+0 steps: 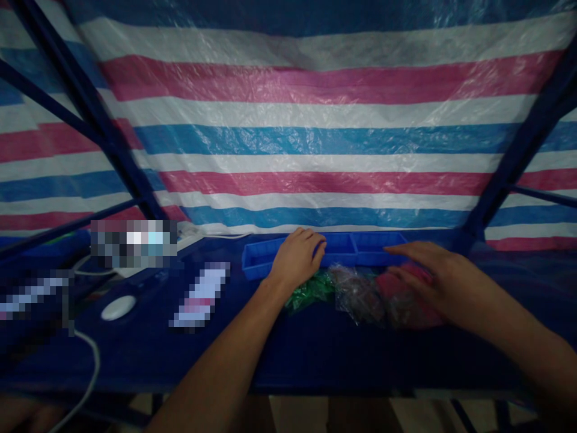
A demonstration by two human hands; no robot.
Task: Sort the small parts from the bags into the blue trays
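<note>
A long blue plastic tray (336, 245) with dividers lies along the back of the table. My left hand (301, 251) is over its left part, fingers slightly bent and thumb a little apart; nothing shows in it. Just in front of the tray is a row of clear plastic bags: a green-filled bag (311, 291), a brownish-grey one (360, 297) and a pinkish-red one (412, 300). My right hand (433, 270) is open over the pinkish-red bag, its fingers pointing left and spread. Whether it touches the bag is unclear.
A white computer mouse (118, 308) and a blurred-out phone-like object (201, 297) lie on the dark blue table (360, 361). A white cable (95, 364) hangs over the left front edge. Blue metal posts (112, 144) and a striped plastic sheet (315, 144) stand behind.
</note>
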